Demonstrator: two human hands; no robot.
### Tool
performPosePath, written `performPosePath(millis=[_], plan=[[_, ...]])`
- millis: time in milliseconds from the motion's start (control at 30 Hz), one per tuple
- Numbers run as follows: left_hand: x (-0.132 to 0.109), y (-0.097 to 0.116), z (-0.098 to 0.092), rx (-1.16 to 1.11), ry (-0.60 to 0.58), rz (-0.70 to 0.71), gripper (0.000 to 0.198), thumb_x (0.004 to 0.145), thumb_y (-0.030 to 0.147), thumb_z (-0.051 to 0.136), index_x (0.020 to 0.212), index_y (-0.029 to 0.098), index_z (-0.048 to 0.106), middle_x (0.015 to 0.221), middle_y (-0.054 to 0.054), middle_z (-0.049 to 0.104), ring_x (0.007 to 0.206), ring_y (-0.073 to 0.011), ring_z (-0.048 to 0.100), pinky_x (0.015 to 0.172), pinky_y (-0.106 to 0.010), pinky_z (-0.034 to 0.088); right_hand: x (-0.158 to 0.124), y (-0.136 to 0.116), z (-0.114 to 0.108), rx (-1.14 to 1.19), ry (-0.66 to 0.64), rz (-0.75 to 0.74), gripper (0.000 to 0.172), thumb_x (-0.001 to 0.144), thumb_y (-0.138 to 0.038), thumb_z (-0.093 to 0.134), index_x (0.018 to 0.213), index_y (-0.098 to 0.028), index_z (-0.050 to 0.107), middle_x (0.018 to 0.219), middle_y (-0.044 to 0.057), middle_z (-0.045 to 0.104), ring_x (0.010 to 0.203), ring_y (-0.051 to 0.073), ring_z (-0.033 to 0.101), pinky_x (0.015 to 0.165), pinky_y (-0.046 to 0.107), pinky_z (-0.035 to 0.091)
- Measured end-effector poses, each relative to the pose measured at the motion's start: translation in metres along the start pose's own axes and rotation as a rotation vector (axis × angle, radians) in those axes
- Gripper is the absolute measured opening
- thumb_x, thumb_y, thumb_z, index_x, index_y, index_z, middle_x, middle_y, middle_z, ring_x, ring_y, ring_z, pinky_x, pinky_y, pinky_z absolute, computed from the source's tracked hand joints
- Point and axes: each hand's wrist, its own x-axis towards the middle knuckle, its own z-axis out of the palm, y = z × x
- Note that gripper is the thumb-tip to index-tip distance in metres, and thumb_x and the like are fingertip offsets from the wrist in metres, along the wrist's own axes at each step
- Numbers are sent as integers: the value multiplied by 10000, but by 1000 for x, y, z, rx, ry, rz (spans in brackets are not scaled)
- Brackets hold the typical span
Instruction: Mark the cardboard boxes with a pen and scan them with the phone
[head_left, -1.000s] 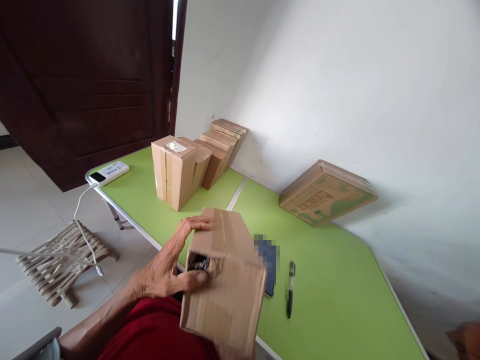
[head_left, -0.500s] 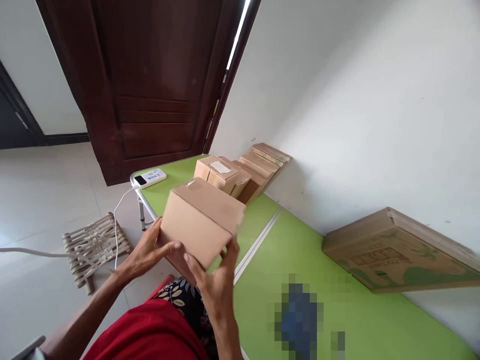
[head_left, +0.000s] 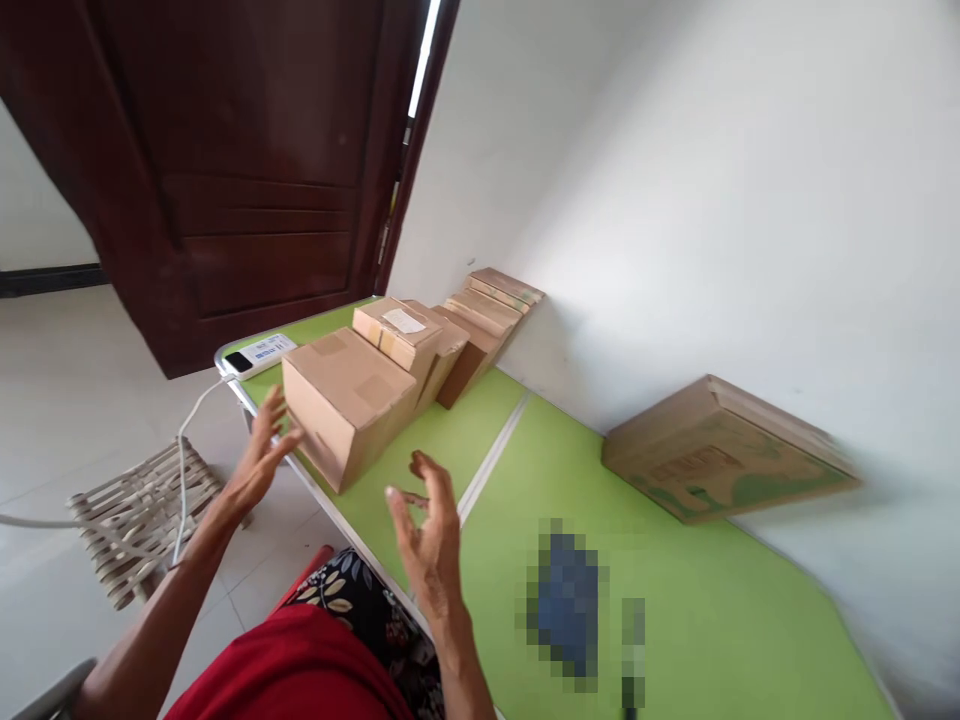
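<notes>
A brown cardboard box (head_left: 349,385) rests on the green table (head_left: 487,560), close to its front left edge. My left hand (head_left: 266,450) is at the box's left front side with fingers apart; whether a fingertip touches the cardboard I cannot tell. To the right of the box, apart from it, my right hand (head_left: 429,525) hovers over the table with its fingers spread and curved, holding nothing. Right behind the box stands a smaller carton (head_left: 397,330) with a white label on top.
More cartons (head_left: 487,310) lean in a row toward the wall. A large flat carton (head_left: 720,455) with green print tilts against the wall at right. A white device (head_left: 259,355) with a cable sits at the table's left corner. A woven stool (head_left: 142,520) stands on the floor. Blurred dark-blue patch (head_left: 568,600) on the table.
The box has gone from between my hands down onto the table, in front of the labelled carton. Both hands have let go and moved apart. The view has shifted slightly right.
</notes>
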Motion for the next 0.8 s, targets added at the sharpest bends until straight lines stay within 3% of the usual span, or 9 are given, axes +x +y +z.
performPosePath(millis=[67,133,233,267,333,433,500,667,800], plan=[[-12,15,-1,52,164,61,792,1024,631,514,1677,268,252,1718,-111,361,1560,-421,395,1266,-673,375,13,4,-52,-178,131,11,416,1045,-462,579,1361,-193,605,1342,167,658,1163,259,689,873,401,643],[-26,38,3,119,336,190,777,1011,637,508,1657,296,244,1736,-62,292,1599,-402,318,1319,-634,317,33,13,-112,-500,295,27,464,1045,-533,511,1311,-172,630,1281,168,684,1102,265,702,858,414,635],[-48,76,24,32,485,469,734,950,703,505,1588,370,361,1646,-35,402,1558,-417,380,1279,-663,376,71,30,-196,-708,466,82,642,968,-564,521,1399,-92,583,1423,275,599,1371,390,542,1088,597,498],[-57,88,34,-40,454,526,729,934,717,508,1580,399,395,1606,-25,447,1521,-424,425,1261,-683,393,84,36,-220,-763,502,93,704,943,-558,520,1440,-60,550,1490,304,546,1447,410,465,1177,633,395],[-73,106,56,-139,232,548,707,958,686,509,1605,421,402,1557,-28,493,1451,-420,492,1222,-687,432,109,47,-258,-856,532,128,827,898,-552,534,1503,9,479,1571,349,458,1516,447,364,1240,663,262],[-90,120,86,-147,-205,550,633,1051,544,480,1638,333,373,1512,-112,534,1392,-381,546,1145,-586,515,139,58,-298,-955,513,183,939,864,-561,545,1571,37,392,1642,352,371,1542,491,296,1233,693,235],[-95,124,103,-130,-388,540,565,1095,449,442,1630,283,367,1491,-150,562,1378,-347,571,1111,-506,540,155,65,-318,-1002,479,209,958,872,-567,537,1607,18,353,1686,323,322,1569,499,238,1239,692,221],[-94,131,140,-107,-557,425,436,1109,363,473,1542,307,451,1431,-119,622,1313,-278,629,1106,-403,534,187,89,-355,-1054,411,302,979,907,-601,532,1638,11,306,1711,312,297,1597,515,173,1246,702,178],[-92,135,172,-174,-634,350,357,1116,355,477,1470,321,501,1401,-90,625,1310,-250,619,1128,-385,502,194,107,-363,-1086,368,355,902,915,-568,574,1597,-9,385,1659,317,388,1575,518,217,1206,757,180]])
